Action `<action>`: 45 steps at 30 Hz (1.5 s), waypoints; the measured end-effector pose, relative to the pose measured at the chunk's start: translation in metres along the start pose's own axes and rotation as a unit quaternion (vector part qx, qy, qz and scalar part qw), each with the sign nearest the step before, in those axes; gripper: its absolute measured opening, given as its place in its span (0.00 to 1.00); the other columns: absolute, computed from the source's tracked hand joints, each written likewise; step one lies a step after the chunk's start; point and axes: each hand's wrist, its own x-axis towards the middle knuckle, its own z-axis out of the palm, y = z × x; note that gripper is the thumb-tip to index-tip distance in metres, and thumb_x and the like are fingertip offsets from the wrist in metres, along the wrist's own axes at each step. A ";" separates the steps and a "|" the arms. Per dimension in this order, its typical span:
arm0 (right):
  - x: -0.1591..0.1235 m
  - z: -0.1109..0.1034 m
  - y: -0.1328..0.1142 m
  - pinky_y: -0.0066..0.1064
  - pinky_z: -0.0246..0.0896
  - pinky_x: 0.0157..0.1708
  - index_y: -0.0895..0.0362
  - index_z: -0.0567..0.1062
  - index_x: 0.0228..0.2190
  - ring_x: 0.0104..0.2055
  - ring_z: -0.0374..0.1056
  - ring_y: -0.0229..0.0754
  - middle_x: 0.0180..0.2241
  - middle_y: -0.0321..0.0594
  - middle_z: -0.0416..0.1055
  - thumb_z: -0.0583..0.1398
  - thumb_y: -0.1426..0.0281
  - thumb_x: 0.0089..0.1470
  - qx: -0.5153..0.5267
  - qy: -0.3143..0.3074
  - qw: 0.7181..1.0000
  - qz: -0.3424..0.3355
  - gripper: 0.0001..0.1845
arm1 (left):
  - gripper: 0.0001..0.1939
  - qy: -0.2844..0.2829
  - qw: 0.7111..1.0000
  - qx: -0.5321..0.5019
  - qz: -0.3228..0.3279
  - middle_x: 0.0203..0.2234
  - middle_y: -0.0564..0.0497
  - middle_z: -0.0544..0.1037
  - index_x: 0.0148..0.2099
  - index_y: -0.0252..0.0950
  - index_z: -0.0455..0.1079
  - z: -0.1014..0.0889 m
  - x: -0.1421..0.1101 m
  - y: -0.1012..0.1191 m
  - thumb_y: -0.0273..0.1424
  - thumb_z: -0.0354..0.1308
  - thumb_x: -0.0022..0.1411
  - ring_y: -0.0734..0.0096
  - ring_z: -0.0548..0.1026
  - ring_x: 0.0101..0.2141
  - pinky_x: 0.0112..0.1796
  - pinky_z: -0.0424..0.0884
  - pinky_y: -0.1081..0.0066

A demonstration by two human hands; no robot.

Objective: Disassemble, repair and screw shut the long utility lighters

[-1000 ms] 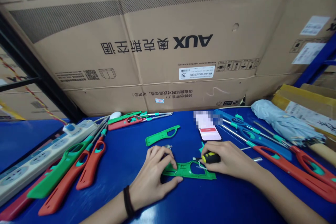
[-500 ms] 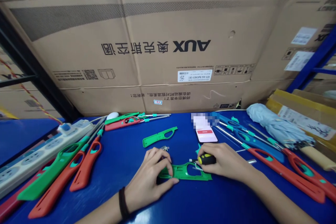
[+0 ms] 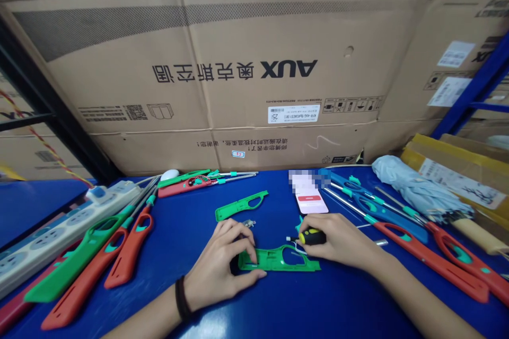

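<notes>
A green lighter handle half (image 3: 274,258) lies on the blue table with its hollow inside up. My left hand (image 3: 226,259) grips its left end, the index fingertip inside the shell and the thumb along the near edge. My right hand (image 3: 334,235) is closed round a short black-and-yellow screwdriver (image 3: 312,236), held nearly level over the shell's right end, its tip pointing left. A thin white piece (image 3: 296,247) shows below the screwdriver, by my fingers. Beyond the shell lies a second green handle half (image 3: 240,205). Small metal parts (image 3: 249,223) sit just behind my left fingers.
Red and green long lighters (image 3: 129,246) lie on the left by a white power strip (image 3: 47,238). A phone (image 3: 310,201) rests behind my right hand. More lighters (image 3: 433,259), a folded light-blue umbrella (image 3: 417,185) and a cardboard carton (image 3: 465,169) are on the right.
The whole view has shifted slightly. My left hand has slid a little left along the shell, baring more of its left end. The screwdriver stays in my right hand.
</notes>
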 end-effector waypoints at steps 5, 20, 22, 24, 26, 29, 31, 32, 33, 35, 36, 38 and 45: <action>0.001 0.001 0.002 0.28 0.59 0.32 0.53 0.74 0.32 0.34 0.72 0.42 0.32 0.36 0.76 0.61 0.70 0.50 -0.002 0.006 1.000 0.003 0.04 | 0.08 -0.005 1.000 -0.010 0.007 0.37 0.51 0.73 0.31 0.37 0.69 0.001 -0.001 -0.001 0.35 0.63 0.57 0.66 0.68 0.38 0.42 0.61 0.64; 0.001 0.005 0.004 0.27 0.57 0.31 0.53 0.74 0.31 0.32 0.71 0.40 0.30 0.33 0.76 0.63 0.70 0.48 0.005 0.010 1.000 -0.005 0.04 | 0.14 0.002 0.999 -0.049 -0.009 0.33 0.55 0.75 0.27 0.38 0.71 0.002 0.001 -0.006 0.42 0.67 0.51 0.68 0.70 0.35 0.41 0.58 0.65; 0.001 0.004 0.004 0.27 0.57 0.31 0.53 0.74 0.31 0.32 0.71 0.40 0.30 0.33 0.76 0.63 0.70 0.48 0.006 0.010 1.000 -0.004 0.04 | 0.14 0.030 0.998 -0.052 -0.011 0.31 0.56 0.75 0.27 0.39 0.72 0.002 0.001 -0.009 0.43 0.68 0.51 0.69 0.70 0.34 0.41 0.58 0.65; 0.001 0.003 0.004 0.27 0.58 0.31 0.53 0.74 0.31 0.33 0.71 0.40 0.31 0.33 0.76 0.63 0.70 0.48 0.008 0.011 1.000 -0.004 0.04 | 0.13 0.073 0.996 -0.039 -0.030 0.30 0.56 0.76 0.27 0.40 0.72 0.002 0.002 -0.014 0.43 0.66 0.52 0.68 0.70 0.34 0.41 0.57 0.64; 0.001 0.003 0.003 0.27 0.58 0.31 0.53 0.74 0.31 0.33 0.71 0.40 0.31 0.33 0.76 0.63 0.70 0.49 0.010 0.010 1.000 -0.005 0.04 | 0.13 0.106 0.992 -0.007 -0.062 0.30 0.55 0.76 0.28 0.40 0.73 0.003 0.003 -0.022 0.44 0.64 0.54 0.66 0.70 0.34 0.40 0.57 0.64; 0.001 0.004 0.003 0.27 0.57 0.30 0.53 0.74 0.30 0.32 0.71 0.40 0.31 0.33 0.76 0.62 0.70 0.49 0.008 0.015 1.000 -0.009 0.03 | 0.14 0.111 0.987 0.044 -0.106 0.31 0.54 0.76 0.28 0.40 0.73 0.003 0.004 -0.031 0.45 0.63 0.56 0.65 0.69 0.34 0.37 0.58 0.65; 0.000 0.005 0.002 0.27 0.57 0.30 0.53 0.74 0.30 0.32 0.71 0.40 0.30 0.33 0.76 0.62 0.70 0.49 0.007 0.017 1.000 -0.011 0.03 | 0.14 0.108 0.985 0.069 -0.112 0.33 0.53 0.75 0.29 0.40 0.74 0.002 0.004 -0.033 0.44 0.61 0.58 0.65 0.68 0.34 0.36 0.59 0.66; 0.000 0.005 0.002 0.27 0.57 0.30 0.53 0.74 0.30 0.32 0.71 0.40 0.30 0.33 0.76 0.62 0.70 0.49 0.007 0.019 1.000 -0.012 0.03 | 0.13 0.111 0.985 0.080 -0.109 0.34 0.52 0.75 0.30 0.40 0.74 0.002 0.004 -0.033 0.43 0.59 0.60 0.65 0.68 0.34 0.36 0.59 0.66; 0.000 0.005 0.002 0.27 0.57 0.30 0.53 0.74 0.30 0.32 0.71 0.40 0.30 0.33 0.76 0.62 0.70 0.49 0.008 0.019 1.000 -0.012 0.03 | 0.13 0.114 0.984 0.089 -0.104 0.35 0.52 0.74 0.31 0.40 0.74 0.001 0.004 -0.031 0.41 0.57 0.62 0.65 0.68 0.35 0.36 0.59 0.66; -0.001 0.004 0.002 0.27 0.58 0.30 0.52 0.74 0.31 0.32 0.71 0.40 0.31 0.33 0.76 0.62 0.70 0.49 0.012 0.019 1.000 -0.013 0.04 | 0.11 0.111 0.985 0.101 -0.082 0.36 0.51 0.74 0.34 0.41 0.74 -0.001 0.003 -0.026 0.39 0.54 0.65 0.65 0.68 0.36 0.37 0.59 0.65; -0.001 0.003 0.002 0.27 0.58 0.31 0.52 0.75 0.31 0.33 0.71 0.40 0.31 0.33 0.76 0.62 0.70 0.49 0.014 0.019 1.000 -0.014 0.04 | 0.11 0.102 0.988 0.102 -0.062 0.37 0.51 0.73 0.36 0.41 0.74 -0.002 0.003 -0.023 0.39 0.54 0.65 0.64 0.68 0.37 0.39 0.58 0.64; -0.002 0.002 0.002 0.27 0.58 0.31 0.52 0.75 0.31 0.33 0.72 0.40 0.31 0.32 0.76 0.62 0.70 0.49 0.015 0.018 1.000 -0.014 0.04 | 0.11 0.067 0.993 0.099 -0.012 0.37 0.51 0.73 0.39 0.42 0.74 -0.003 0.003 -0.016 0.43 0.58 0.61 0.63 0.68 0.39 0.42 0.57 0.61; 0.000 0.001 0.003 0.28 0.59 0.33 0.52 0.75 0.32 0.34 0.73 0.41 0.32 0.33 0.77 0.62 0.71 0.49 0.001 0.023 1.000 -0.008 0.05 | 0.17 0.006 0.995 0.079 0.059 0.38 0.52 0.73 0.39 0.41 0.71 -0.002 0.003 -0.004 0.46 0.65 0.52 0.63 0.69 0.39 0.48 0.51 0.57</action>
